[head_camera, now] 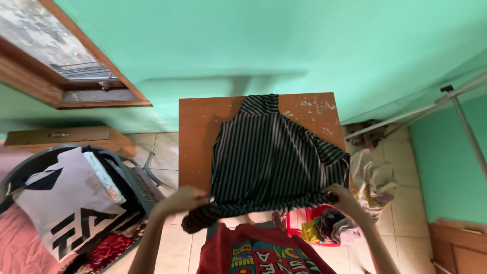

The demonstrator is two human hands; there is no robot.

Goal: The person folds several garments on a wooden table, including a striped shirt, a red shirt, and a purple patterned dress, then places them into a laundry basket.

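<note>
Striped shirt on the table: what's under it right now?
The striped shirt lies on the wooden table, whose bare top shows at left and top right. Both hands, left hand and right hand, grip its near edge. Whatever lies beneath is hidden.

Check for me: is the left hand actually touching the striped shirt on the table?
Touching. The head view shows the left hand closed on the near hem of the striped shirt, fabric bunched under its fingers; the right hand grips the other corner.
</note>
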